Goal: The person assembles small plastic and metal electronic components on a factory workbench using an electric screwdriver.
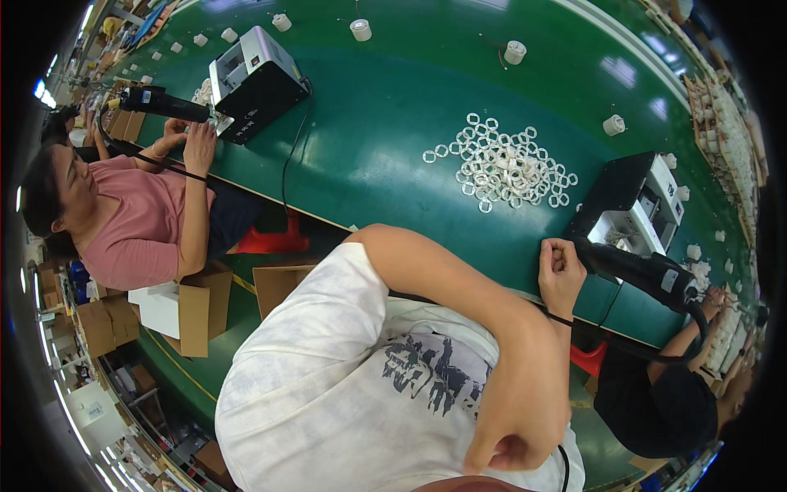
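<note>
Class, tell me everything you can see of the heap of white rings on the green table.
The heap of white rings lies loose on the green table. The rings look like thin, flat plastic, round outside, with open centres that appear squarish in some. They overlap thickly in the middle and thin out to single rings around the edges, with a few strays at the left. No hand touches the heap; the right hand and a black-and-silver machine are apart from it.

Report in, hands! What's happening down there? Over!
Left hand in front of shirt, grip unclear. Right hand curled beside green table. White rings heaped on top, untouched. Black cylinder close beside right hand. Over!
</note>
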A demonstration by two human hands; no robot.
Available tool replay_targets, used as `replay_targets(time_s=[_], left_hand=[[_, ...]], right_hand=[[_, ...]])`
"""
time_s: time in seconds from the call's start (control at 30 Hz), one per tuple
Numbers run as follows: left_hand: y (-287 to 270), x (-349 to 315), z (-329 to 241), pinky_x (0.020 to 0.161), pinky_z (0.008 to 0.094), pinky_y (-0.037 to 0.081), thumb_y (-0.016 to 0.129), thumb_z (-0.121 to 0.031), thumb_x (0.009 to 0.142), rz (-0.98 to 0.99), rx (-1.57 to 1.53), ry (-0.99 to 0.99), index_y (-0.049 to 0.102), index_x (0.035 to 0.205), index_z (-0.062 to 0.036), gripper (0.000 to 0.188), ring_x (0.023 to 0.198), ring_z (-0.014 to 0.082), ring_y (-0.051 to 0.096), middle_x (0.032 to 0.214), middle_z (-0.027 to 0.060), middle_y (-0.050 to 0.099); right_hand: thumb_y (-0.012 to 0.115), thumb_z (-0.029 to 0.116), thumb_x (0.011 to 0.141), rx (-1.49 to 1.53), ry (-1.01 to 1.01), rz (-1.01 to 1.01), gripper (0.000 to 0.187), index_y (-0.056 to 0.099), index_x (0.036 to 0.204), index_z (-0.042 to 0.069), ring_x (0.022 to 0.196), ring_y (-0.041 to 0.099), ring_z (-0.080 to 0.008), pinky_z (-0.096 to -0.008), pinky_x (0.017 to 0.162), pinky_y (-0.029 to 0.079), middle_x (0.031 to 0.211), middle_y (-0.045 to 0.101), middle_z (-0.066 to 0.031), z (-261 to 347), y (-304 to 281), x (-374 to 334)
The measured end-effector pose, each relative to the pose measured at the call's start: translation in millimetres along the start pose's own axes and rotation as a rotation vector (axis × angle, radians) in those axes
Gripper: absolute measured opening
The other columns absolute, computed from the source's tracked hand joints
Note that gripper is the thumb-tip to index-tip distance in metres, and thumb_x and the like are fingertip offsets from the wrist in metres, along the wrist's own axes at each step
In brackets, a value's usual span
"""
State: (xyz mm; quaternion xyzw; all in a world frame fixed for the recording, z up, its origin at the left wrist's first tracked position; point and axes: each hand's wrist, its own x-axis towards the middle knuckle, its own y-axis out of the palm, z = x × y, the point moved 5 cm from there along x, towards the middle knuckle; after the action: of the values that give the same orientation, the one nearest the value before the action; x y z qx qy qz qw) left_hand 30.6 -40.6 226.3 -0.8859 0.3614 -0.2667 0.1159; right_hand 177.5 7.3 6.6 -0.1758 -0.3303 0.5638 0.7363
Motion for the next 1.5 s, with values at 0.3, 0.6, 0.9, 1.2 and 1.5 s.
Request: replay_targets(time_s=[0.3, 0.6, 0.9, 1.2, 1.5], left_hand=[[-37.4, -243.9, 32.0, 0.088, 0.0336, 0.058, 0.084, -0.02, 0.097, -1.487, 0.504, -0.69, 0.078, 0.115, -0.0053, 0.024, 0.096, 0.015, 0.071, 0.107, 0.0051, 0.075], [-14.8, -562.1, 6.5, 0.099, 0.0469, 0.056, 0.087, -0.04, 0.093, -1.735, 1.994, -1.618, 0.072, 0.138, -0.0083, 0.057, 0.103, 0.0353, 0.069, 0.125, 0.0205, 0.067], [-11.8, -519.1, 5.7, 0.096, 0.0396, 0.058, 0.089, -0.041, 0.093, -2.001, 1.496, -1.26, 0.078, 0.134, -0.0112, 0.052, 0.103, 0.0259, 0.074, 0.118, 0.0148, 0.074], [48.2, -266.8, 47.3, 0.098, 0.0353, 0.055, 0.094, -0.011, 0.086, -1.827, 1.194, -0.931, 0.077, 0.12, -0.0035, 0.039, 0.108, 0.0206, 0.07, 0.12, 0.0091, 0.075], [60.8, -164.3, 111.1, 0.089, 0.0416, 0.053, 0.099, -0.017, 0.077, -1.587, 1.028, -0.93, 0.078, 0.115, -0.0077, 0.044, 0.098, 0.0304, 0.066, 0.102, 0.0092, 0.07]], right_hand=[[0.082, 0.008, 0.098, 0.003, -0.002, -0.002, 0.007, 0.075, 0.098, 0.005, 0.052, 0.046, -0.0067, -0.0273, 0.05, 0.037, 0.063, 0.057, 0.0006, -1.9, -5.7, -2.3], [0.084, 0.01, 0.095, -0.041, -0.042, -0.005, 0.009, 0.075, 0.097, 0.008, 0.051, 0.055, -0.014, -0.0311, 0.052, 0.043, 0.062, 0.059, -0.0027, 10.0, -6.4, 1.8], [0.083, 0.01, 0.093, -0.012, -0.233, 0.167, 0.014, 0.075, 0.104, 0.009, 0.066, 0.067, -0.0233, -0.037, 0.059, 0.052, 0.084, 0.068, -0.0056, 59.0, 17.5, 16.9], [0.081, 0.013, 0.094, -0.048, -0.409, 0.264, 0.017, 0.072, 0.107, 0.006, 0.096, 0.068, -0.0329, -0.0462, 0.082, 0.055, 0.099, 0.068, -0.0106, 75.1, 53.4, 22.7], [0.07, 0.008, 0.102, -0.164, -0.218, 0.195, 0.013, 0.065, 0.112, 0.002, 0.098, 0.067, -0.0383, -0.0485, 0.084, 0.054, 0.105, 0.067, -0.0157, 33.2, -19.8, -7.3]])
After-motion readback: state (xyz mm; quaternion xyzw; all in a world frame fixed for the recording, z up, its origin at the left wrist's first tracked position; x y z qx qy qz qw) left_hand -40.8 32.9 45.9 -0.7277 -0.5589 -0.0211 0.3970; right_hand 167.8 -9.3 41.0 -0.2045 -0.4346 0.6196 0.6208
